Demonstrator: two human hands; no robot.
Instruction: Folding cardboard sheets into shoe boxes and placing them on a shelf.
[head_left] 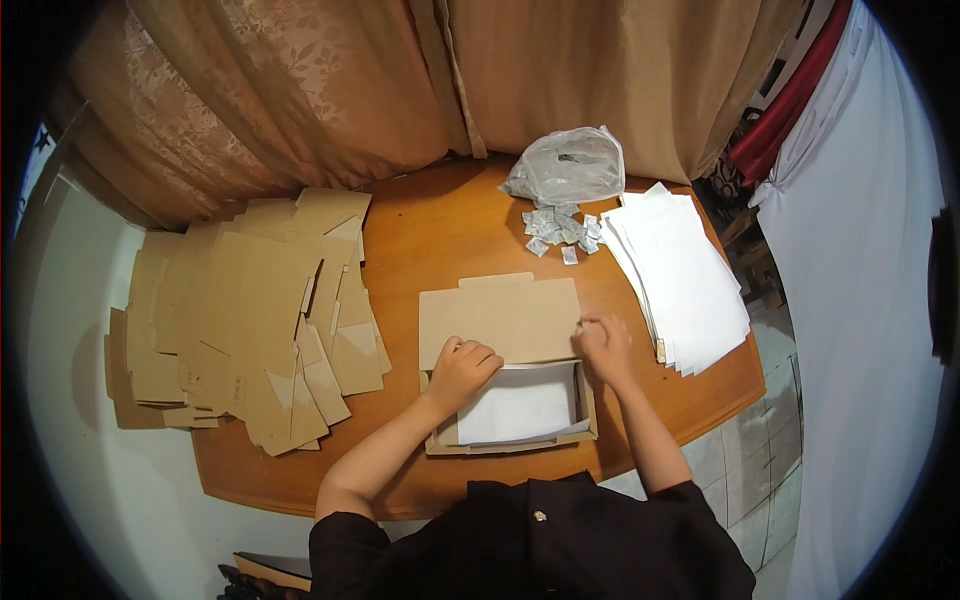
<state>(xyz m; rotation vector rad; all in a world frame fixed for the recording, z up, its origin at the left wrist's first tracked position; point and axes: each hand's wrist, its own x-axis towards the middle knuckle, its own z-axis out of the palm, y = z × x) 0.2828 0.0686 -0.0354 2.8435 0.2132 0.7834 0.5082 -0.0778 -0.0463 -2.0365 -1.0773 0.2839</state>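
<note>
A brown cardboard box (508, 448) sits near the table's front edge. Its lid (500, 310) is folded back, away from me. White paper (515, 405) lines the inside. My left hand (462, 368) is closed over the box's left side, by the fold between lid and tray, with its fingers bent. At the lid's right edge, my right hand (605, 345) pinches the side flap near the fold; its fingertips are partly hidden.
Flat cardboard pieces (250, 320) lie in an untidy pile on the left of the wooden table (420, 220). White sheets (680, 280) are stacked at the right. Farther back are a clear plastic bag (570, 170) and several small sachets (560, 230), before brown curtains (300, 90).
</note>
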